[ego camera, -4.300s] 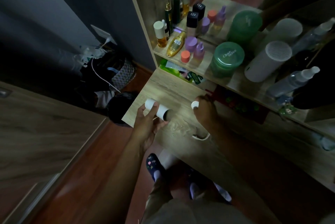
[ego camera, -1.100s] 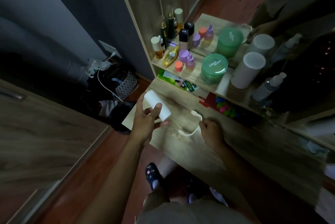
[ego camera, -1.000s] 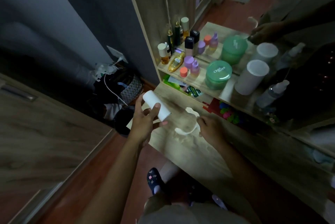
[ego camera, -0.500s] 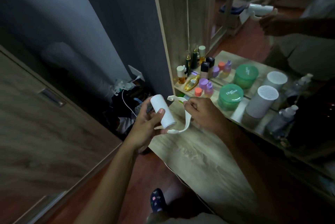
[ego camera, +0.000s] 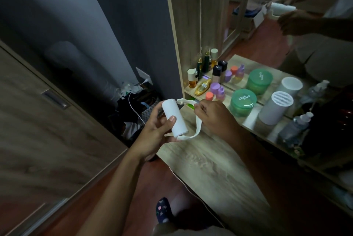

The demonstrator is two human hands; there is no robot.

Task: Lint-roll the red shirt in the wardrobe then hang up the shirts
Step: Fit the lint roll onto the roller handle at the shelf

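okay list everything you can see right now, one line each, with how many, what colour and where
lint roll: 1, white, in left hand above the desk's left end
handle frame: 1, white, looped beside the roll, pinched by right hand
desk: 1, light wood, centre
green jars: 1, plus its mirror reflection, on shelf
white cylinder: 1, on shelf right of jar
small bottles: several; purple, gold, black, orange caps; shelf's left end
spray bottle: 1, clear, shelf right
slipper: 1, dark patterned, floor
left hand: 1
right hand: 1
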